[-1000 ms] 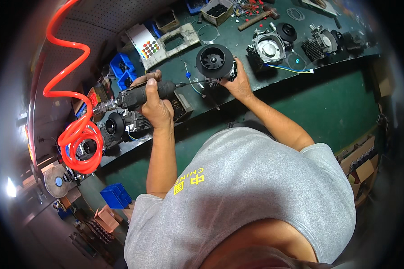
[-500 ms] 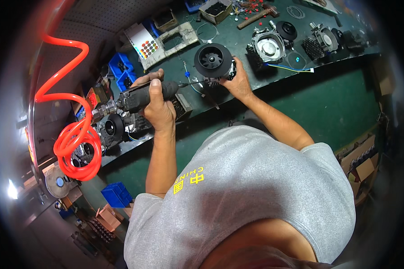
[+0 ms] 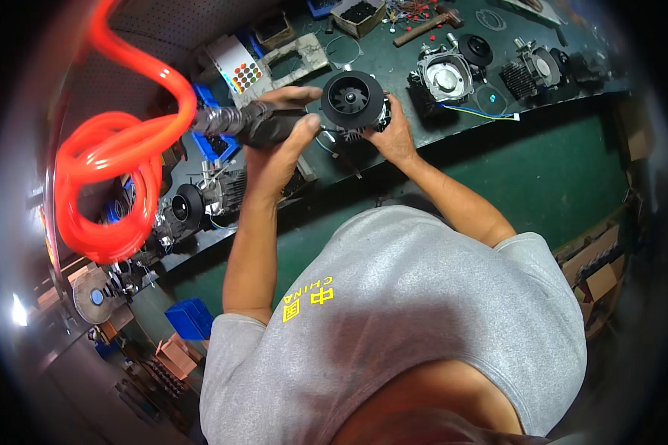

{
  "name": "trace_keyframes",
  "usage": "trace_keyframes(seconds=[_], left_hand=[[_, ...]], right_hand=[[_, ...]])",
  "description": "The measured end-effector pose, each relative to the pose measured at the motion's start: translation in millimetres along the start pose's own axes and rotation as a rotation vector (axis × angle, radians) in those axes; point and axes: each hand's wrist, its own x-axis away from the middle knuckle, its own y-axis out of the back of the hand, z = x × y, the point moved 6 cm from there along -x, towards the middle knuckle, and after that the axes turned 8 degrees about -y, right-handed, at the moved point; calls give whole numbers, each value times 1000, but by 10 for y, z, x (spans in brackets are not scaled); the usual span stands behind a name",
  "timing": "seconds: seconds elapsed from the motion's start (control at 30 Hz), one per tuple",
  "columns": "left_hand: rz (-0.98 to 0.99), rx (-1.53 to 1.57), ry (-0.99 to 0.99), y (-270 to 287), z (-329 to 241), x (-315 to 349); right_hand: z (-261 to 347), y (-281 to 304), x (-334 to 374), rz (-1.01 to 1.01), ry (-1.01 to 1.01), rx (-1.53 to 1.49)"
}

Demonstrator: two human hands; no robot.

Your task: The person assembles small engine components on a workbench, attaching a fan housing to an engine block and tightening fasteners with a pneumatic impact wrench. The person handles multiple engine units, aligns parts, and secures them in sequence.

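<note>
My left hand [image 3: 280, 165] is wrapped round a black air screwdriver [image 3: 266, 127], smeared a little by motion. The tool lies roughly level, its front end towards the lower left side of a metal unit that carries a black fan wheel [image 3: 352, 100]. Whether its tip touches the unit cannot be made out. My right hand [image 3: 395, 139] grips this unit from its right side, fingers partly hidden behind it. A thick orange coiled air hose [image 3: 111, 167] runs to the back end of the screwdriver.
Similar metal units [image 3: 447, 78] stand along the green bench at right, others [image 3: 219, 191] at left. A hammer [image 3: 423, 30], a bin of black parts [image 3: 358, 15] and a colour-dotted sheet [image 3: 234, 63] lie at the back. A blue crate [image 3: 191, 319] sits below left.
My left hand has moved the screwdriver up and closer to the fan unit. The orange hose has swung along and its coil hangs higher. My right hand and the unit stay almost still.
</note>
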Motion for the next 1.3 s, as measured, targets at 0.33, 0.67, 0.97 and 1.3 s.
trace_keyframes(seconds=[0.33,0.67,0.97,1.3], left_hand=[[37,170,-134,-59,195,-113],[-65,132,-188,35,138,-143],[-98,130,-206,116,125,-172],[-271,-45,-323,232,-178,-404]], right_hand=[[48,5,16,-6,-47,-33],[27,-15,22,3,-49,-1],[58,3,32,-26,-14,2],[11,12,14,32,-71,-40]])
